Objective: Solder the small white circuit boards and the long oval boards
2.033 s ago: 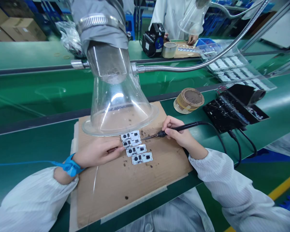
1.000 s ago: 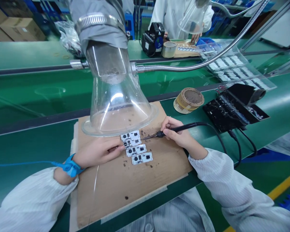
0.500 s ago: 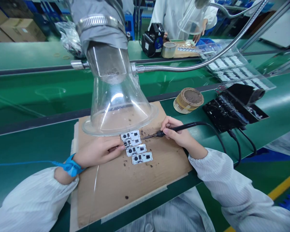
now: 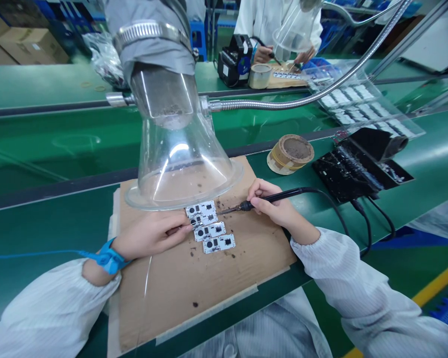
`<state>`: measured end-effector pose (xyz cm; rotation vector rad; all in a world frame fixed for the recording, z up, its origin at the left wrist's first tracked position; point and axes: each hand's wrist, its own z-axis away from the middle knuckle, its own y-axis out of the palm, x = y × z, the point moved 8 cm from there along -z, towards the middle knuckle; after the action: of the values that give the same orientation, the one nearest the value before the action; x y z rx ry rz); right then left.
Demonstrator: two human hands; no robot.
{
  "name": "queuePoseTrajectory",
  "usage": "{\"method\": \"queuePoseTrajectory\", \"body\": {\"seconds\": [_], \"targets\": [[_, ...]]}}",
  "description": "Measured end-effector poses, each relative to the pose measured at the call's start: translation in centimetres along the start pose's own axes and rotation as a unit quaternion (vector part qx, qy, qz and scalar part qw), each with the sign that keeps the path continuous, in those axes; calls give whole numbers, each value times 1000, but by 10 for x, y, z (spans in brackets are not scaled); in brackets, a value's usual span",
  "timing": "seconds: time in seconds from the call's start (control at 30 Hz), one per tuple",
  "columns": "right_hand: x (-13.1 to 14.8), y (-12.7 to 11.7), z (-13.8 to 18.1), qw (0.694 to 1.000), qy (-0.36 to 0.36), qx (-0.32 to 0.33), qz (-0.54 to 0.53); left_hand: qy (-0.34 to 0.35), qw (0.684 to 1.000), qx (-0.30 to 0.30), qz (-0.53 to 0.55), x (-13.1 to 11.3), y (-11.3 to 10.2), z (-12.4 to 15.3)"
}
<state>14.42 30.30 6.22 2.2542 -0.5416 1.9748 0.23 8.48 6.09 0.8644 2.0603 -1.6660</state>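
Several small white circuit boards (image 4: 219, 243) lie in a slanting stack of rows on a brown cardboard sheet (image 4: 164, 308). My right hand (image 4: 267, 201) is closed around a soldering iron (image 4: 283, 195), whose tip points left and reaches the right edge of the upper boards. At those boards' left end, my left hand (image 4: 160, 231) has its fingers pinched together; what they grip, if anything, is too small to make out. A thin shiny line (image 4: 148, 276) runs down the cardboard below that hand. A blue wrist strap (image 4: 112, 256) circles my left wrist.
A clear fume hood (image 4: 186, 169) hangs low over the cardboard's back half. Behind the right hand stand a round tape-wrapped pot (image 4: 291, 153) and a black box (image 4: 358, 169) with cables. Across the bench, a co-worker's hands (image 4: 263, 53) work near a board strip.
My hands, the iron and the boards hold nearly the same positions; the view has shifted slightly. Across the bench, the co-worker's hand has risen into view with a black-handled tool.
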Motion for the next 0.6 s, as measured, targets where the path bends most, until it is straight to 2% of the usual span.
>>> {"method": "queuePoseTrajectory", "body": {"seconds": [0.6], "targets": [[-4, 0, 0, 1000, -6, 14, 9, 2, 1000, 12, -19, 0, 1, -1]]}}
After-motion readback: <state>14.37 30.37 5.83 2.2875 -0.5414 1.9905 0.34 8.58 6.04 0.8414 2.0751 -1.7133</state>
